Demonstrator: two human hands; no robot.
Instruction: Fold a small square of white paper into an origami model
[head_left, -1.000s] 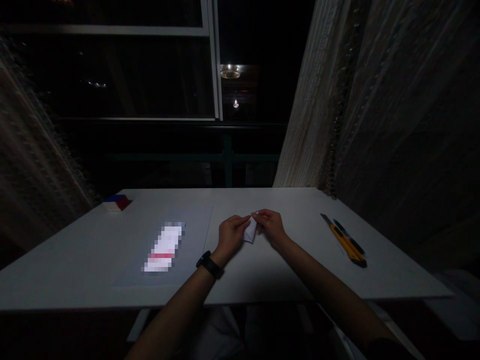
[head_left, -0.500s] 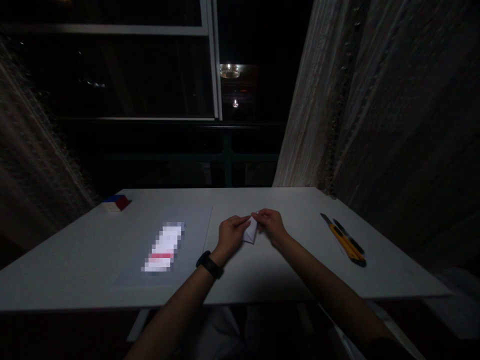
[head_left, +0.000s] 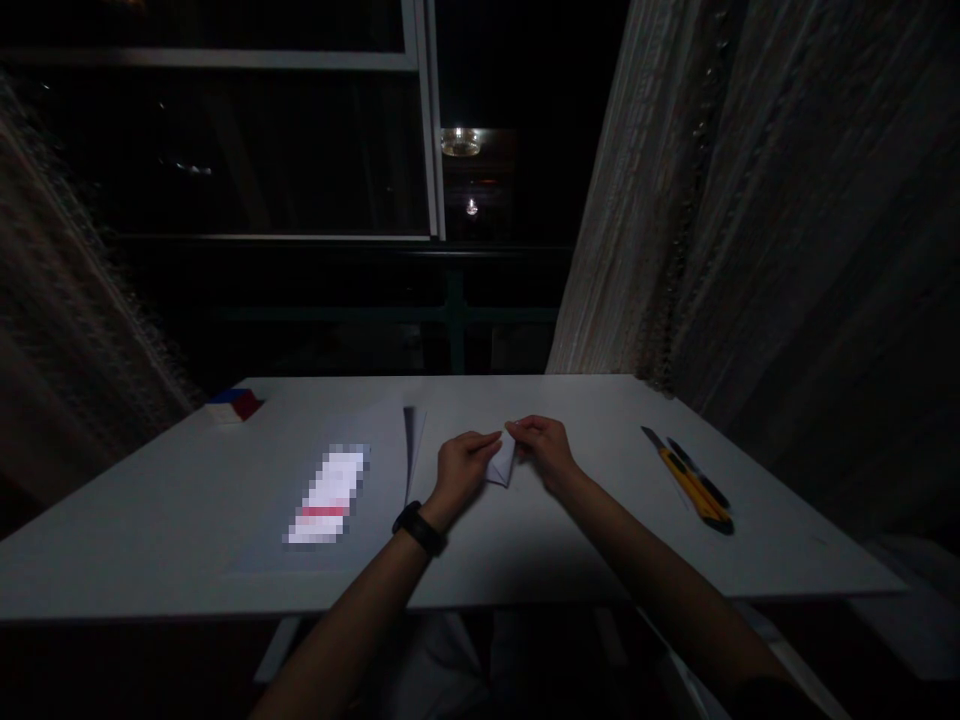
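Observation:
A small folded piece of white paper (head_left: 501, 468) with crease lines is held between my two hands, over the middle of the table. My left hand (head_left: 465, 465), with a dark watch on its wrist, pinches its left side and top between thumb and fingers. On the other side my right hand (head_left: 544, 448) is closed in a pinch at the paper's upper right corner. The fingertips of both hands nearly meet at the top edge, and they cover part of the paper.
Sheets of paper (head_left: 386, 430) lie on the white table (head_left: 570, 400) at left, with a lit, blurred-out phone screen (head_left: 330, 495) on them. A puzzle cube (head_left: 234, 404) sits at far left. At right are a yellow box cutter (head_left: 694, 488) and a dark pen (head_left: 699, 472).
The right edge of the top sheet at left has lifted and curls up. Both hands stay almost in place on the folded paper.

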